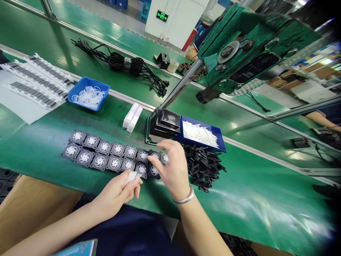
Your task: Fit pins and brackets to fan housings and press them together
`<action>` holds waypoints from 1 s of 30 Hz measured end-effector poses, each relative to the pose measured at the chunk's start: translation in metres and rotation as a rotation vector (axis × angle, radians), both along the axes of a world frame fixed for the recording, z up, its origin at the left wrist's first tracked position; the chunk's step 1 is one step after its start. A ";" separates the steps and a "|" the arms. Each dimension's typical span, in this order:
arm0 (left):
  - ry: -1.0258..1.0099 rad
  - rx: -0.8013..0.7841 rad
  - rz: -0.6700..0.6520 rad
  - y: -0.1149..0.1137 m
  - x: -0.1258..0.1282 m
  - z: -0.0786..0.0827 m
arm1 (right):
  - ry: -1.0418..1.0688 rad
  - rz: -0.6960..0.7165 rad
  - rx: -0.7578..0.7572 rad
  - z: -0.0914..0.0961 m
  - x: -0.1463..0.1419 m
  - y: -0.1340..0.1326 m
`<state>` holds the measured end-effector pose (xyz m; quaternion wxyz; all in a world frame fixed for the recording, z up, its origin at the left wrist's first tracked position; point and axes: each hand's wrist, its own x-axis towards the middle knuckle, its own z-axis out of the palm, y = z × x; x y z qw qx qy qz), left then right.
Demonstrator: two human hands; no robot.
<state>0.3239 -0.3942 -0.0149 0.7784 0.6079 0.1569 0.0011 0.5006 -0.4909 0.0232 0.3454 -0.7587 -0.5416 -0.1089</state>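
Inside the left grip [119, 190], a few small white slips [131, 176] are pinched; they look thin, light and bendy, easiest taken by one edge. Just to its right, the right grip [174, 169] has thumb and forefinger curved apart, nothing visible between them. Beyond both, two rows of small fans [114, 163] lie on the desk [253, 192], probably light and stiff, best held by their square rims, clear of delicate blades.

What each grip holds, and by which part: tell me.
Left grip holds white pieces by their lower part, the exact spot hidden; right grip shows nothing held.
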 end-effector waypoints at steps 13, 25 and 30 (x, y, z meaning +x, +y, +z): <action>-0.034 0.019 0.064 -0.004 0.002 -0.001 | 0.524 0.184 0.018 0.007 -0.024 -0.027; 0.010 -0.022 0.083 -0.003 -0.007 -0.003 | 0.152 0.170 -0.017 -0.010 -0.024 -0.021; 0.012 -0.015 0.059 -0.003 -0.008 -0.003 | 0.131 0.186 -0.048 -0.010 -0.023 -0.023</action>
